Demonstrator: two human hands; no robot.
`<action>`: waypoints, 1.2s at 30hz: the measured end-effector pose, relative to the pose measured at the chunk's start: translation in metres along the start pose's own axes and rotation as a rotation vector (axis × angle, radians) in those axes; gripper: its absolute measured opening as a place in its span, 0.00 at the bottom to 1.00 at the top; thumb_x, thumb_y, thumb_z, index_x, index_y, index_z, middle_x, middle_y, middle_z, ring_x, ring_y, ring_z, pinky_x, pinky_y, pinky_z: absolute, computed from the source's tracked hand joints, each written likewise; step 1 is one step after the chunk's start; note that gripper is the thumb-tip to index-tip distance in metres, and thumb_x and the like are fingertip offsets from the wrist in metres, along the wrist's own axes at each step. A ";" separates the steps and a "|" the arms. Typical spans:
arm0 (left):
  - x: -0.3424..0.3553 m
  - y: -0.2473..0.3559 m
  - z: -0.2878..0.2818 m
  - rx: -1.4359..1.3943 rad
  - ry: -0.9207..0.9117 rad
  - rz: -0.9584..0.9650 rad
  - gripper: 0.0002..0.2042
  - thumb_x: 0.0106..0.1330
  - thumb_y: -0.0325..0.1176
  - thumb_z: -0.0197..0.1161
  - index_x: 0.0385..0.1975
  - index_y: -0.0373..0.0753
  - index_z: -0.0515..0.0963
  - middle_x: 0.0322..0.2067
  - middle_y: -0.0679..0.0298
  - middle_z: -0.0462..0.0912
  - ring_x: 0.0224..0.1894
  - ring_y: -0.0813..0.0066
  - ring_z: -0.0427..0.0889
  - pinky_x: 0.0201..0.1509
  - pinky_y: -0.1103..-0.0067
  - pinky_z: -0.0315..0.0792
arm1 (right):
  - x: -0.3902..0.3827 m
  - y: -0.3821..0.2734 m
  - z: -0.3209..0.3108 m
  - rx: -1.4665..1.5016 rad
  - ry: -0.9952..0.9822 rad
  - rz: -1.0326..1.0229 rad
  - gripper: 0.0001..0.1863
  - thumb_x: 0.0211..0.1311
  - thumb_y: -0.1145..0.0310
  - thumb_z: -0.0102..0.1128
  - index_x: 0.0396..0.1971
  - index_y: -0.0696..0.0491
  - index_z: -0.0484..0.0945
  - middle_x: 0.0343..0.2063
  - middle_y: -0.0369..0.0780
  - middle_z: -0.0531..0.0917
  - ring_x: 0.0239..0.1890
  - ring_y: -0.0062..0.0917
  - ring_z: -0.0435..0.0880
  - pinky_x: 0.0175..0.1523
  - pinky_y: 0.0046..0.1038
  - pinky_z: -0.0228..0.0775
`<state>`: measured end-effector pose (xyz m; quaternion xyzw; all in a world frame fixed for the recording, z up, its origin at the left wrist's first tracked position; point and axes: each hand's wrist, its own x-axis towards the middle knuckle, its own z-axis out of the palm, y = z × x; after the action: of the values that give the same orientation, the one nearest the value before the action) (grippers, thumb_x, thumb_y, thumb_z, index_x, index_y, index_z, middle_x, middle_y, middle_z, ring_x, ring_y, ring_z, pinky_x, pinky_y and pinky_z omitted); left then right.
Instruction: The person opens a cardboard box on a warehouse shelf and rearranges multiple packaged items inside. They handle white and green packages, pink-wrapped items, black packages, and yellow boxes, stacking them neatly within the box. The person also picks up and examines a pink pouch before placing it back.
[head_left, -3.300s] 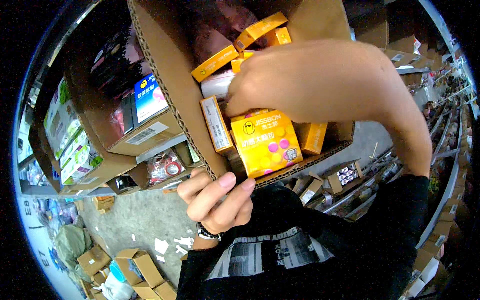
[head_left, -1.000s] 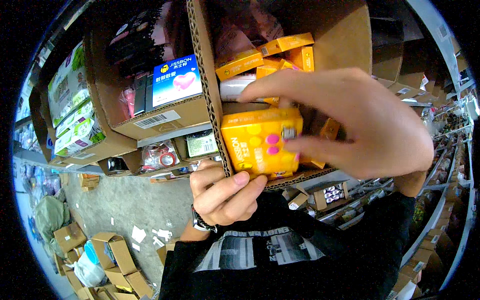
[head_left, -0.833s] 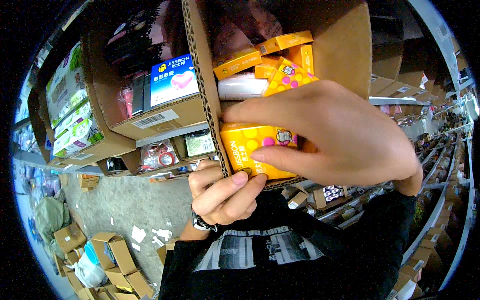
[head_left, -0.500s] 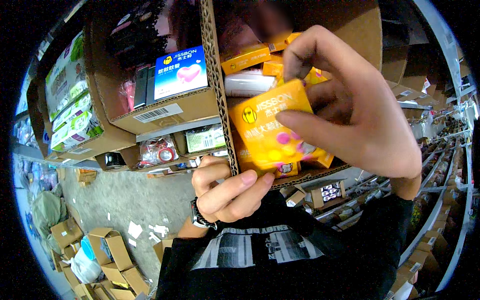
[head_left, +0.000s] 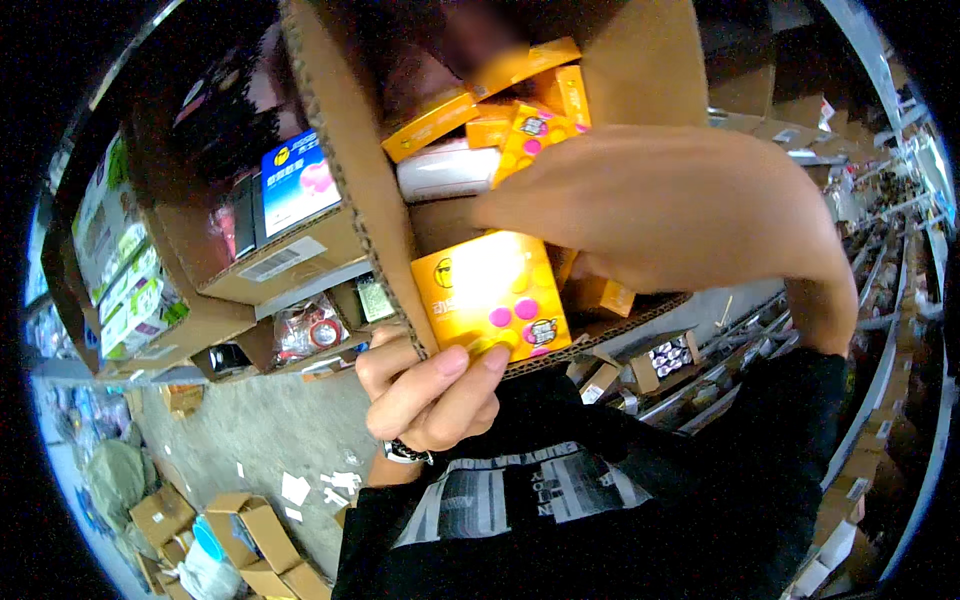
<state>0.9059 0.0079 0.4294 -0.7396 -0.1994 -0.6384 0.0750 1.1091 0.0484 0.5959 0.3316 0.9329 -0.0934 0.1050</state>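
Observation:
An open cardboard box (head_left: 640, 85) is tilted toward me, and my left hand (head_left: 430, 390) is closed on its near left corner. The fingertips of that hand reach over the rim against a flat yellow condom box (head_left: 490, 290) with pink and orange dots. My right hand (head_left: 590, 205) is inside the cardboard box, just above and beyond that yellow box. Motion smears it and its fingers are hidden, so what it holds does not show. Further in lie several more yellow boxes (head_left: 430, 125) and a white wrapped pack (head_left: 447, 172).
To the left, shelf boxes hold a blue carton (head_left: 300, 180) and green-and-white packs (head_left: 135, 300). A red roll of tape (head_left: 325, 333) sits lower down. Opened cartons (head_left: 255, 540) and paper scraps (head_left: 295, 488) lie on the floor. Stocked shelving (head_left: 860, 400) runs along the right.
My right hand held up a yellow condom box; now it is down inside the cardboard box, back of the hand upward. The cardboard box has shifted left and tilted. My left hand keeps its grip.

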 end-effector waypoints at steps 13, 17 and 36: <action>0.004 0.001 -0.013 0.108 -0.123 0.047 0.12 0.60 0.29 0.56 0.43 0.48 0.78 0.46 0.61 0.65 0.34 0.66 0.70 0.36 0.73 0.69 | 0.002 -0.005 -0.020 -0.178 0.249 0.143 0.13 0.47 0.70 0.68 0.34 0.57 0.81 0.36 0.43 0.82 0.43 0.38 0.82 0.47 0.34 0.74; 0.005 0.005 -0.011 0.095 -0.098 -0.002 0.14 0.55 0.24 0.62 0.40 0.50 0.82 0.44 0.65 0.65 0.36 0.69 0.68 0.36 0.76 0.70 | -0.015 -0.015 -0.029 -0.260 0.473 0.281 0.18 0.54 0.74 0.66 0.46 0.60 0.78 0.41 0.44 0.82 0.46 0.32 0.82 0.50 0.30 0.75; 0.006 0.004 -0.008 0.091 -0.060 0.006 0.14 0.54 0.27 0.63 0.41 0.50 0.82 0.45 0.67 0.67 0.36 0.71 0.68 0.33 0.78 0.66 | -0.015 -0.033 0.014 0.021 0.574 0.242 0.23 0.53 0.65 0.69 0.47 0.59 0.75 0.37 0.45 0.80 0.40 0.42 0.78 0.42 0.36 0.73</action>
<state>0.9009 0.0030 0.4369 -0.7548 -0.2280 -0.6061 0.1045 1.1010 0.0109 0.5900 0.4543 0.8771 0.0079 -0.1558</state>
